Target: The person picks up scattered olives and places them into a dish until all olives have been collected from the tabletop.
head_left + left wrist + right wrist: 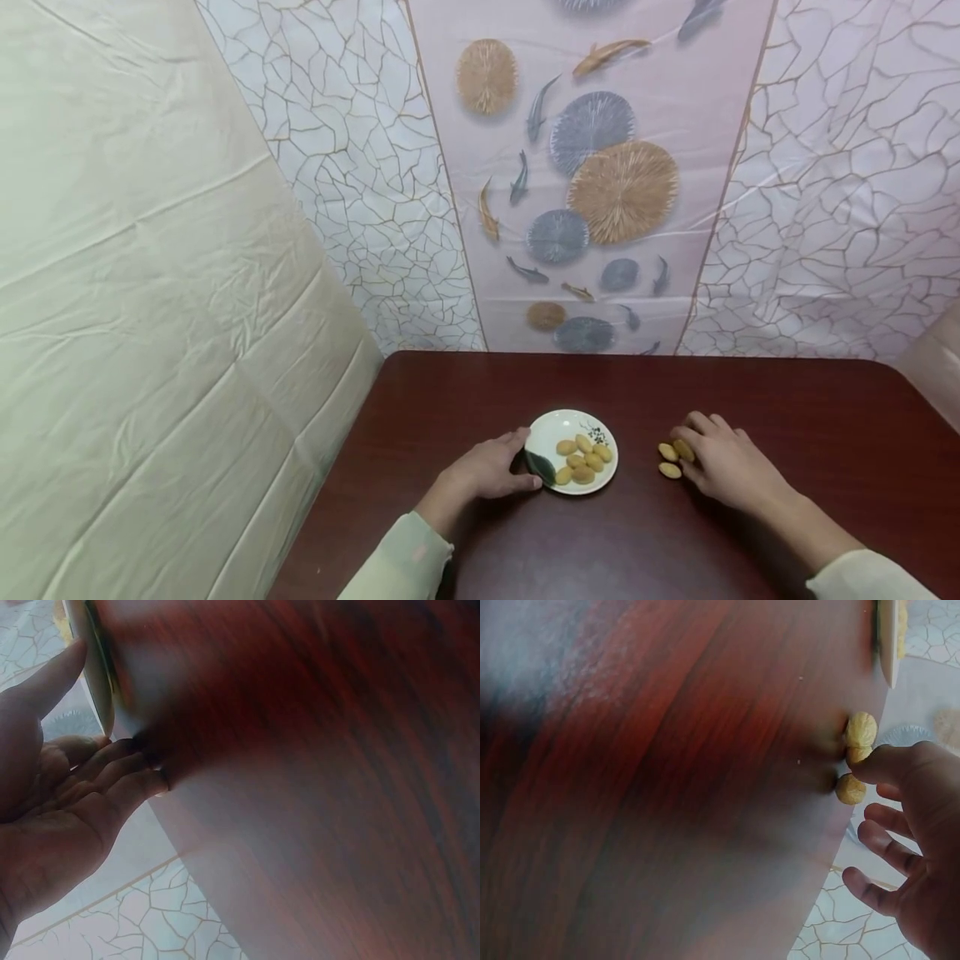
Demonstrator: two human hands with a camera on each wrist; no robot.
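A small white plate point(552, 425) with a dark green leaf pattern and a floral sprig holds several yellow-brown oval pieces point(583, 474), like nuts or dried fruits. My left hand point(483, 468) touches the plate's left rim, thumb and fingers spread along its edge. In the left wrist view, the plate's underside point(96, 671) stands edge-on near the thumb. To the right of the plate, my right hand point(731, 462) pinches one oval piece point(683, 450) between thumb and forefinger. Two more pieces point(670, 471) lie beside it on the table. The right wrist view shows the thumb against a piece point(859, 755).
The dark red-brown table point(570, 550) has a glossy surface. Behind it hangs a patterned cloth point(517, 183) with fish and round leaf prints. A pale creased sheet point(187, 317) covers the left side.
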